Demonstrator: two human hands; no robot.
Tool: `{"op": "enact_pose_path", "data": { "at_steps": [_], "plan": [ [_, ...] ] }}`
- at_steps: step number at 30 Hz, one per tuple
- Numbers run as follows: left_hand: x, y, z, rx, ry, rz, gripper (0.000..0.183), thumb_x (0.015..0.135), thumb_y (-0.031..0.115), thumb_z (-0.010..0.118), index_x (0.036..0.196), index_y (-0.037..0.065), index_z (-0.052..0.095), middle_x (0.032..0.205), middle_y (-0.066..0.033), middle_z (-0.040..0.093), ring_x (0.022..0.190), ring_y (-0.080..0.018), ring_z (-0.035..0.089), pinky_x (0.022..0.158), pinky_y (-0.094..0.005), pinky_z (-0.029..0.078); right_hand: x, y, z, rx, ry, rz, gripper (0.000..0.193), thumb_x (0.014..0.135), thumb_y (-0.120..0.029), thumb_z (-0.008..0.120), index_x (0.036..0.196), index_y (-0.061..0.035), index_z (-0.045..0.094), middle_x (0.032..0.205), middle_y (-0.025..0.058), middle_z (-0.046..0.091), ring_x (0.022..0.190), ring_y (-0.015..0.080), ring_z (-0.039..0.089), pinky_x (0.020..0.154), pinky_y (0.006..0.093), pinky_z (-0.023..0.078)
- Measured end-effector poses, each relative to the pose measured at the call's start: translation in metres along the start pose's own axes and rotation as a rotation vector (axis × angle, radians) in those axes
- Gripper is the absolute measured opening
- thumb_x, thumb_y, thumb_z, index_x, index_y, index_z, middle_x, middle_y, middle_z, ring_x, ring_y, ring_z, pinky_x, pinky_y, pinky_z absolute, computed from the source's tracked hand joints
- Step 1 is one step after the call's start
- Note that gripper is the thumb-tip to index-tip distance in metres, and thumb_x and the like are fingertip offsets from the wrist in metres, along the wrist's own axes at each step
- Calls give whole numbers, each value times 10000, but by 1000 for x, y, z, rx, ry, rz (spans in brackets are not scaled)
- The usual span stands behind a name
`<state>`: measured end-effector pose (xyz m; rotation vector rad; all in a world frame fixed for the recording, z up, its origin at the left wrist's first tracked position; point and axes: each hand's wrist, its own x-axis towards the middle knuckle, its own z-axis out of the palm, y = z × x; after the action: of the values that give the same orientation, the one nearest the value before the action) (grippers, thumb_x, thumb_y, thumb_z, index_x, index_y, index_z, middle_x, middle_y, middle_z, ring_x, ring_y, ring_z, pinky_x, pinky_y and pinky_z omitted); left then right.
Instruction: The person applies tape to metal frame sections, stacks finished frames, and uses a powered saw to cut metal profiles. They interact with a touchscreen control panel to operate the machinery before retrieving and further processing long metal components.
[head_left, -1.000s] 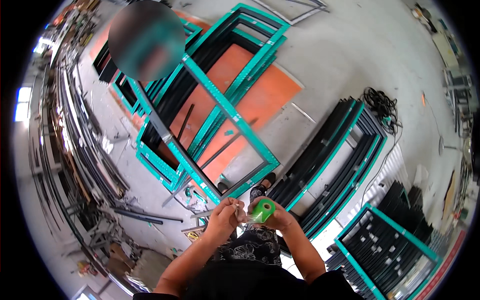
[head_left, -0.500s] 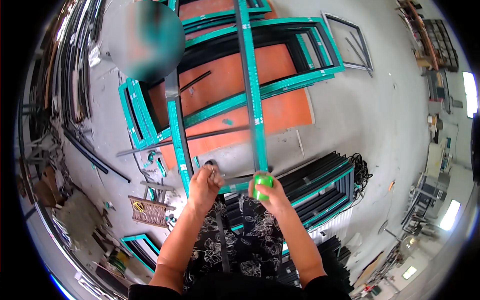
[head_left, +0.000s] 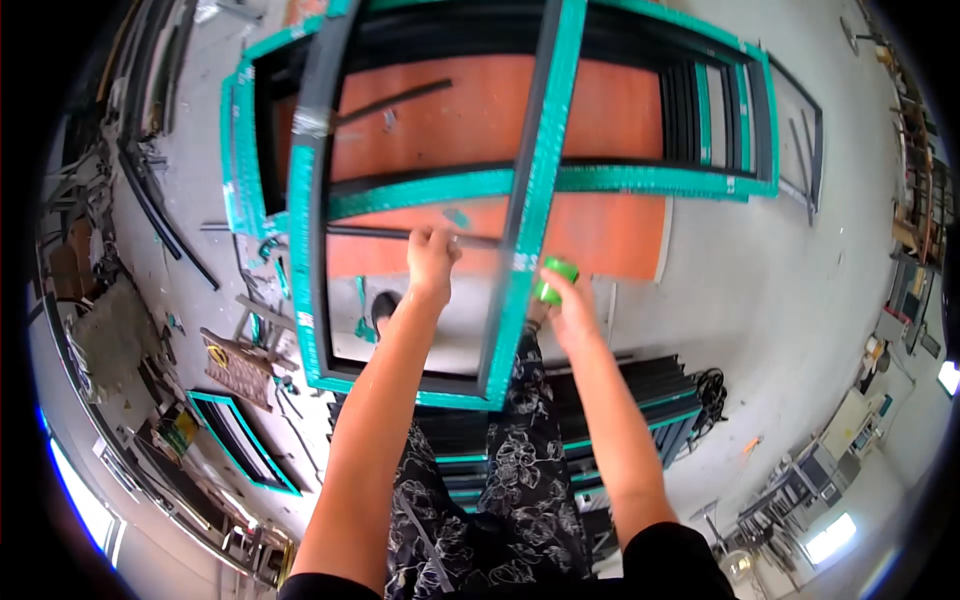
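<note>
A long dark frame with teal film on its faces (head_left: 308, 240) reaches from just ahead of my legs to the far edge, with a clear wrapped patch on its left bar. My right hand (head_left: 570, 300), beside the frame's right bar, is closed around a small bright green roll-shaped thing (head_left: 557, 280); its exact kind is unclear. Over the frame's opening is my left hand (head_left: 432, 262), its fingers curled together. What they pinch, if anything, is too small to make out.
More teal-and-black frames (head_left: 640, 180) lie stacked beyond on an orange board (head_left: 610, 225). Stacked dark frames (head_left: 640, 405) and a coil of black cable (head_left: 711, 392) are at my right. A woven-top stool (head_left: 235, 365) and a small frame (head_left: 240, 440) are to the left.
Both hands have moved farther forward from near my lap, the right still holding the green thing. My view has shifted, and the frame's near end now shows fully.
</note>
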<state>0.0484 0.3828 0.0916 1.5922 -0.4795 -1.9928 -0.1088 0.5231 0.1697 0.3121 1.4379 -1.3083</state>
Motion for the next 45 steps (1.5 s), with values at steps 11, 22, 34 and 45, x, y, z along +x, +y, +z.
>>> {"op": "enact_pose_path", "data": {
  "at_steps": [11, 22, 34, 45],
  "plan": [
    [93, -164, 23, 539, 139, 52, 181, 866, 142, 602, 938, -22, 576, 843, -123, 633, 769, -218, 595, 708, -363, 478, 195, 77, -101, -310, -81, -147, 476, 831, -47, 693, 1268, 6, 512, 1127, 110, 613, 994, 200, 615, 795, 309, 530],
    [105, -152, 11, 230, -296, -374, 502, 944, 281, 595, 1352, 31, 446, 1152, -119, 611, 998, -204, 602, 850, -342, 502, 206, 93, -67, -346, -2, 29, 253, 956, -117, 499, 1014, 71, 659, 887, 134, 682, 779, 175, 632, 678, 325, 531],
    [96, -80, -28, 277, -48, -203, 495, 863, 336, 706, 1174, -17, 551, 1068, -142, 648, 962, -222, 646, 836, -356, 528, 110, 92, 7, -1008, 363, -738, 890, 760, -254, 779, 1390, 98, 259, 1176, 224, 562, 995, 362, 601, 876, 425, 475],
    [-65, -74, 89, 1130, -102, 501, 560, 770, 153, 754, 1253, -25, 534, 1020, -185, 544, 899, -348, 581, 782, -406, 499, 48, 16, -47, -95, 71, 269, 422, 978, -420, 549, 1152, -37, 594, 1000, 65, 652, 874, 146, 634, 809, 312, 520]
  ]
}}
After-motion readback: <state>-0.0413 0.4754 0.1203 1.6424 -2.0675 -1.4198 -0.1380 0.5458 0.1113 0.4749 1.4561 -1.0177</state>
